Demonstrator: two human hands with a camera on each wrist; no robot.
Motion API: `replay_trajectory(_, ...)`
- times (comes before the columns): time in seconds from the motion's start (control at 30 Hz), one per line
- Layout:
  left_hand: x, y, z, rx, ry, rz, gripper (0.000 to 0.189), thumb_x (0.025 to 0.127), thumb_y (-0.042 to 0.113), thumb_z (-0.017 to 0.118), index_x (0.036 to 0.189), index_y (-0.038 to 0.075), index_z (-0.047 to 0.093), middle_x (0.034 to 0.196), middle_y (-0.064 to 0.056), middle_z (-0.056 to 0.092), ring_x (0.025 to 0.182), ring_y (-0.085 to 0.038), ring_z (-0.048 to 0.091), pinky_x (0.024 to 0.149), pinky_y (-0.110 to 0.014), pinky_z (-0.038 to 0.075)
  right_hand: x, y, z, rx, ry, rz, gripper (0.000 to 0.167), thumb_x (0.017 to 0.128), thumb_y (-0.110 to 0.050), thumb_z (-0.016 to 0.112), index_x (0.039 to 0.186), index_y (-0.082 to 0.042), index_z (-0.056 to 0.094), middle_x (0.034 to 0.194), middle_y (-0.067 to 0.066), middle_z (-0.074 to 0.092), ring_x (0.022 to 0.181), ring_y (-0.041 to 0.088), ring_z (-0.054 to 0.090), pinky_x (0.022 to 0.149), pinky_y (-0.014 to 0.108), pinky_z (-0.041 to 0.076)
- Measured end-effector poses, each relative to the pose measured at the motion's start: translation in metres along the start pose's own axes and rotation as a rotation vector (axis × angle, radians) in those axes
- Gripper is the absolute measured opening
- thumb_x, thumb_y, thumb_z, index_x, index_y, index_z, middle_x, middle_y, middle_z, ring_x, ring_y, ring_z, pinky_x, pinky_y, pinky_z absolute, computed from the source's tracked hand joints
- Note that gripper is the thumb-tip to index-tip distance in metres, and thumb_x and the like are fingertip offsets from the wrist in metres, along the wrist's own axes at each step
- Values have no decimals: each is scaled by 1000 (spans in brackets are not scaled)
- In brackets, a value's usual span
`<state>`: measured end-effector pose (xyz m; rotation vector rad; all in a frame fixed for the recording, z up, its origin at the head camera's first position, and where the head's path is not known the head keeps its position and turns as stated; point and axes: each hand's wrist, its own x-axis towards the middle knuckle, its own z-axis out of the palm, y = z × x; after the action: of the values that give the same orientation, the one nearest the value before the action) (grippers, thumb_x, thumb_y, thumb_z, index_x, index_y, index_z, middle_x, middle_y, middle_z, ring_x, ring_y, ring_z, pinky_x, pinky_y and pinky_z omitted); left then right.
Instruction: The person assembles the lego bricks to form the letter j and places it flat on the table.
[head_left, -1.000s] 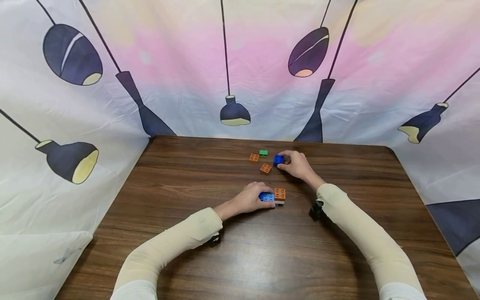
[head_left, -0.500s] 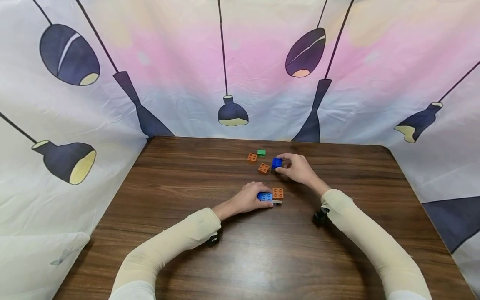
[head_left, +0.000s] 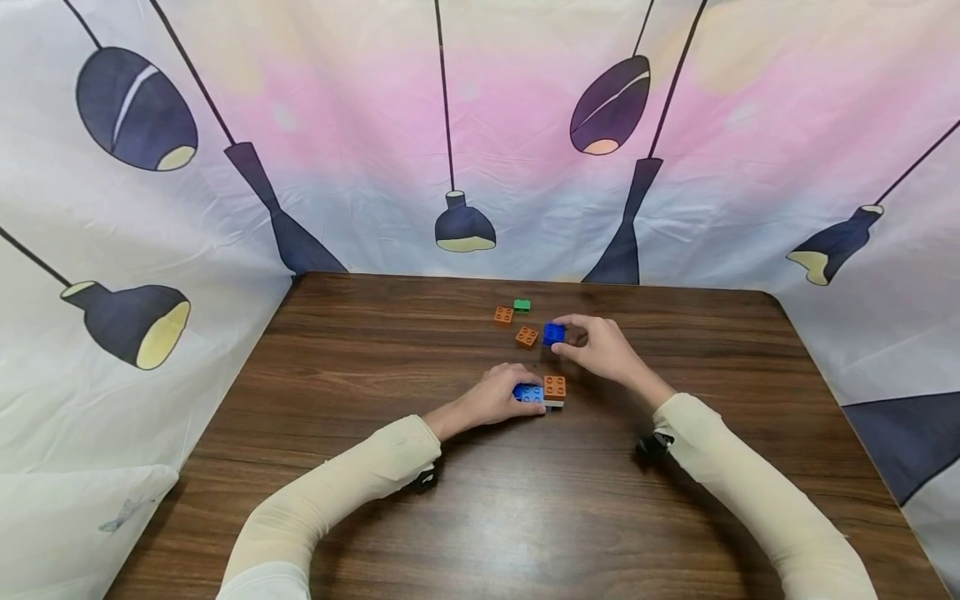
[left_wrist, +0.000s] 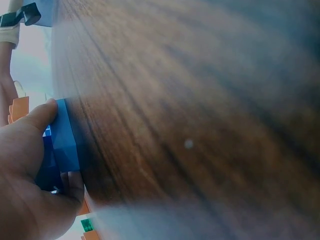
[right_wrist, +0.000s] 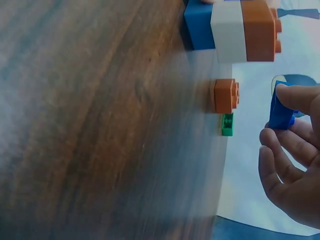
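My left hand (head_left: pixel 497 396) grips a small assembly of building bricks by its blue end, thumb on the near side and fingers on the far side. In the right wrist view its right end shows a blue brick (right_wrist: pixel 199 27) at the bottom, a white brick (right_wrist: pixel 227 35) in the middle and an orange brick (right_wrist: pixel 257 32) on top, studs up. Beyond the assembly, my right hand (head_left: pixel 600 346) pinches a dark blue brick (head_left: pixel 554 334) between thumb and fingertips. The right wrist view has that brick raised off the table, its other fingers loosely curled below.
Left of the dark blue brick lies one orange brick (head_left: pixel 527 337) on the brown wooden table (head_left: pixel 360 350). Farther back are a second orange brick (head_left: pixel 503 315) and a green brick (head_left: pixel 522 306). A printed cloth (head_left: pixel 375 167) hangs along the table's far edge.
My right hand has lifted the dark blue brick and drawn it a little nearer to the assembly. My left hand keeps its hold in the same place.
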<state>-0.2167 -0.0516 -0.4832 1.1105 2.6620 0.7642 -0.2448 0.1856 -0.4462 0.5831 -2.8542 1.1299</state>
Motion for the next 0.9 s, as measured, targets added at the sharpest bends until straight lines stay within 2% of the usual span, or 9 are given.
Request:
replay_trajectory(0.3, 0, 0, -1, 2, 5, 5, 43, 94, 41, 74, 127, 13, 72, 113, -3, 70, 94, -12, 59, 77, -28, 46, -12, -5, 2, -5, 9, -44, 42, 94, -28, 77, 132, -10, 68, 99, 6, 75, 86, 19, 69, 74, 39, 56)
replay_trajectory(0.57, 1, 0, 0, -2, 19, 32, 43, 94, 39, 75, 126, 10, 72, 112, -4, 71, 92, -13, 60, 76, -28, 46, -24, -16, 4, 34, 6, -42, 42, 94, -29, 77, 131, -12, 68, 98, 6, 74, 84, 17, 69, 74, 38, 57)
replay_trajectory(0.9, 2, -1, 1, 9, 21, 34, 44, 94, 40, 75, 123, 8, 72, 111, -4, 71, 90, -13, 60, 74, -27, 46, -39, -23, 5, 2, -5, -82, 41, 94, -28, 77, 131, -13, 69, 106, 5, 74, 89, 17, 68, 73, 38, 56)
